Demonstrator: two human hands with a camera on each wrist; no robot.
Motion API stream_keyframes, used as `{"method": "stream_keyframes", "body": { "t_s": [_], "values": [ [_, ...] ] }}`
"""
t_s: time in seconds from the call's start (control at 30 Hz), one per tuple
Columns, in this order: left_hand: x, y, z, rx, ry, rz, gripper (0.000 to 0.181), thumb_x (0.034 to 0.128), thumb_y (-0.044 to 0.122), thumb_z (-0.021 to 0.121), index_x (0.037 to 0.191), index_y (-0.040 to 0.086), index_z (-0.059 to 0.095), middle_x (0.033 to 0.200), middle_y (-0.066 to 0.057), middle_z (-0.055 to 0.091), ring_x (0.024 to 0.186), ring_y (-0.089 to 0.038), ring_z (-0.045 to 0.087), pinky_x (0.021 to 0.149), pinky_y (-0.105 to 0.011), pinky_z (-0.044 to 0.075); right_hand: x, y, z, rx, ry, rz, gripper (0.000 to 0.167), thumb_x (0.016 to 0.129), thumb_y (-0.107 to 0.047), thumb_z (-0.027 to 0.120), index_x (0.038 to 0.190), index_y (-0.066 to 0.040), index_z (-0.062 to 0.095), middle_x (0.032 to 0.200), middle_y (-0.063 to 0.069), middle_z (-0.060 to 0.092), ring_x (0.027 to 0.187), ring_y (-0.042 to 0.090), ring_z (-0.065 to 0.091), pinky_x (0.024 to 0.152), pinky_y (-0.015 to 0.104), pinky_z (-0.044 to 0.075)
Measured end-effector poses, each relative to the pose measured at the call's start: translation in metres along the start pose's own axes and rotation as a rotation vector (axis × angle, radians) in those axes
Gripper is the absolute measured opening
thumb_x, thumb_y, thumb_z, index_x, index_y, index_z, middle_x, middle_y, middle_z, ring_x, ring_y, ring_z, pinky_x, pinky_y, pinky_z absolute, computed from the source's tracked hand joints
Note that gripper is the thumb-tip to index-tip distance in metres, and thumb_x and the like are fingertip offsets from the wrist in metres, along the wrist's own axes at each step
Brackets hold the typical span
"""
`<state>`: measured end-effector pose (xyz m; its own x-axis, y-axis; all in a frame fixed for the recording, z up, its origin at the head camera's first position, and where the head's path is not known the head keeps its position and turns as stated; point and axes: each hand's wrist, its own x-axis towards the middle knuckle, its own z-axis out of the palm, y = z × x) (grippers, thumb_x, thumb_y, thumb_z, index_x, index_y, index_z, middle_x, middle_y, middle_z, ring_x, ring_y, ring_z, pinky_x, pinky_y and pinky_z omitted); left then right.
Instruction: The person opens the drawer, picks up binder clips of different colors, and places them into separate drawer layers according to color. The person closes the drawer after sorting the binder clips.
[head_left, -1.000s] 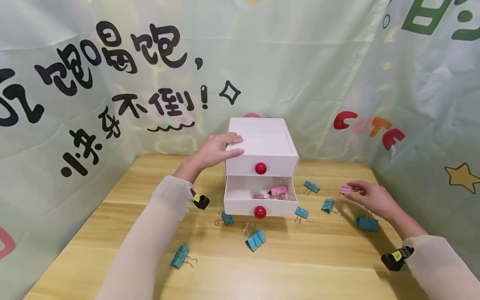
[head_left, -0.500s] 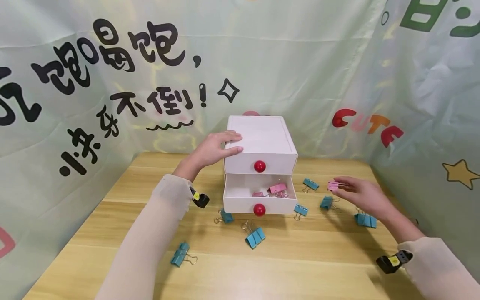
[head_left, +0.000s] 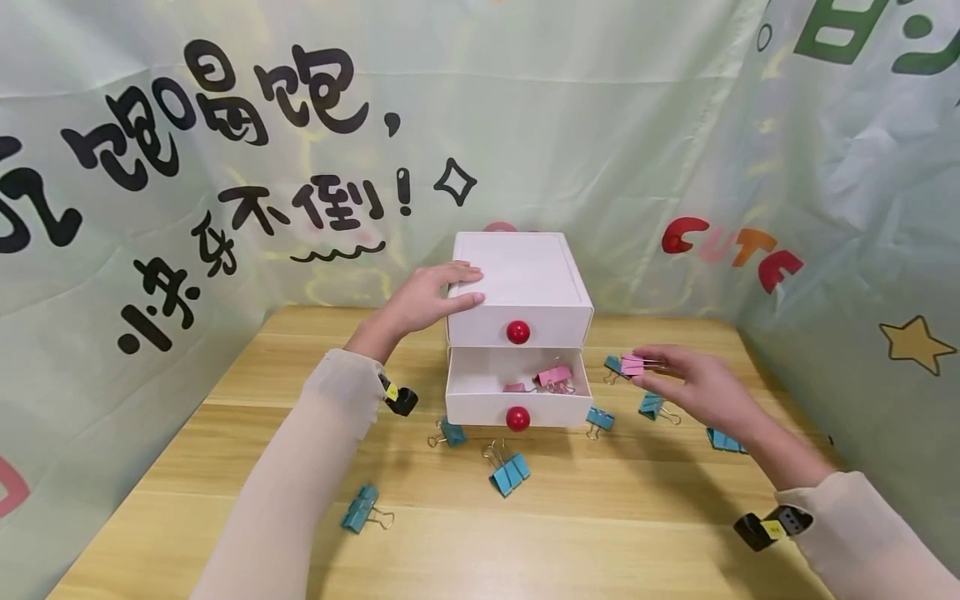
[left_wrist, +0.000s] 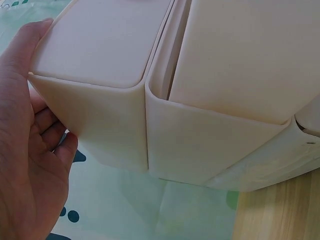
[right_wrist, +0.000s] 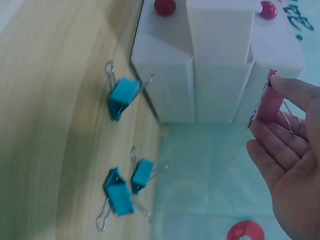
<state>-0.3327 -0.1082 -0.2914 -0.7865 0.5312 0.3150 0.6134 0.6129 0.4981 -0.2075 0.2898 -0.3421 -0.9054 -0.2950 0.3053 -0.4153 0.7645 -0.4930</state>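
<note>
My left hand rests on the top left of a white drawer box; in the left wrist view its thumb lies by the box's upper edge. The middle drawer stands pulled out, with pink binder clips inside. To the right of the box, my right hand pinches a pink binder clip between thumb and fingers, above the table. Beneath and near that hand lie blue binder clips, one partly hidden behind the held clip.
More blue binder clips lie on the wooden table: one before the drawer, one at its left corner, one at front left. A printed cloth hangs behind and at both sides.
My right hand has moved left with the pink binder clip, from the table's right side towards the drawer box. My left hand has stayed on the box.
</note>
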Motion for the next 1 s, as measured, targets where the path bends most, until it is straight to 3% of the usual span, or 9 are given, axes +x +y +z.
{"method": "stream_keyframes", "body": {
  "t_s": [0.47,0.77,1.0],
  "values": [
    [0.0,0.001,0.0,0.004,0.001,0.005,0.056,0.0919,0.051,0.061,0.136,0.016,0.06,0.146,0.0,0.049,0.141,-0.016,0.033,0.116,-0.044,0.023,0.013,-0.033,0.015,0.09,-0.024,-0.071,0.042,0.091,-0.03,0.072,0.127,-0.01,0.065,0.122,0.009,0.066,0.11,0.033,0.064,0.088,0.052,0.052],
    [-0.001,-0.002,0.001,0.0,-0.001,-0.008,0.057,0.0917,0.052,0.061,0.137,0.017,0.059,0.147,0.001,0.048,0.141,-0.015,0.033,0.116,-0.044,0.024,0.025,-0.053,0.034,0.092,-0.033,-0.134,0.04,0.089,-0.024,0.074,0.126,-0.012,0.066,0.125,0.007,0.065,0.111,0.028,0.063,0.091,0.05,0.052],
    [-0.001,-0.001,0.001,-0.004,0.004,0.0,0.057,0.0915,0.052,0.061,0.137,0.017,0.059,0.147,0.001,0.048,0.141,-0.015,0.033,0.116,-0.045,0.024,0.035,-0.068,0.046,0.107,-0.046,-0.165,0.036,0.088,-0.023,0.075,0.122,-0.013,0.069,0.114,0.003,0.068,0.106,0.026,0.064,0.087,0.048,0.054]
  ]
}}
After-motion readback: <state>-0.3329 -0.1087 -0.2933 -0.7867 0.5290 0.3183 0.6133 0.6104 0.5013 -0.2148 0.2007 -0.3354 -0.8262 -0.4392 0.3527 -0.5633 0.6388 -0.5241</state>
